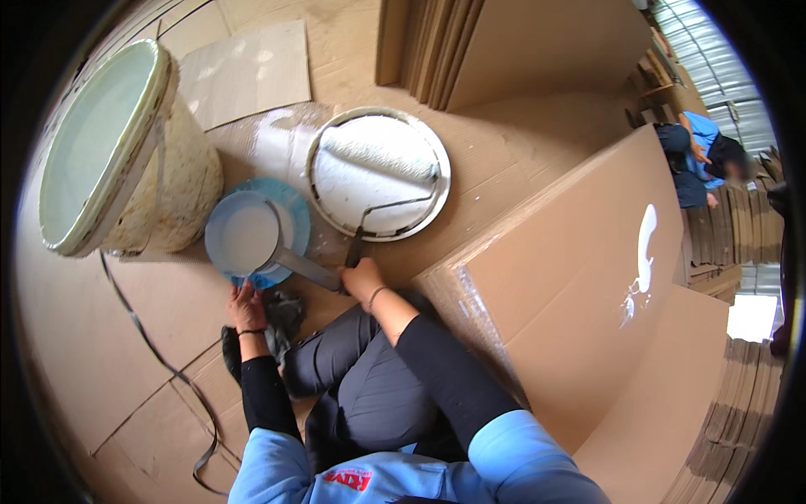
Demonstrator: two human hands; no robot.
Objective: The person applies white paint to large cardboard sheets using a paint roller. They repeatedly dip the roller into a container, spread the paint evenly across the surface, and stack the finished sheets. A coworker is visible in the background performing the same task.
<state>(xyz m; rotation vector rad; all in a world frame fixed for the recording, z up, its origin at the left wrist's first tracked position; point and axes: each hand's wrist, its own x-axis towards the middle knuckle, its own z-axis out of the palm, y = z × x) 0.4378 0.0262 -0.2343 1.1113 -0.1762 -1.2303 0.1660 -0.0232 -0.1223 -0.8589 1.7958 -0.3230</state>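
Note:
A pale saucepan-like scoop (243, 235) with white liquid in it sits in or over a round blue basin (294, 206). My left hand (246, 309) is closed at the basin's near edge, its fingertips on the blue rim. My right hand (363, 281) is closed round the end of the scoop's grey handle (309, 270). The dark handle of a paint roller (357, 245) also meets these fingers; whether they grip it too is hidden. The roller's fluffy white sleeve (378, 157) lies across a round lid (321, 202) coated in white.
Left stands a large stained bucket (180, 181) of pale liquid. A dark strap (147, 336) trails over the cardboard floor. At right, a cardboard stack (546, 311) bears a white smear (645, 244). More cardboard sheets (537, 50) stand beyond; a person (701, 155) sits far right.

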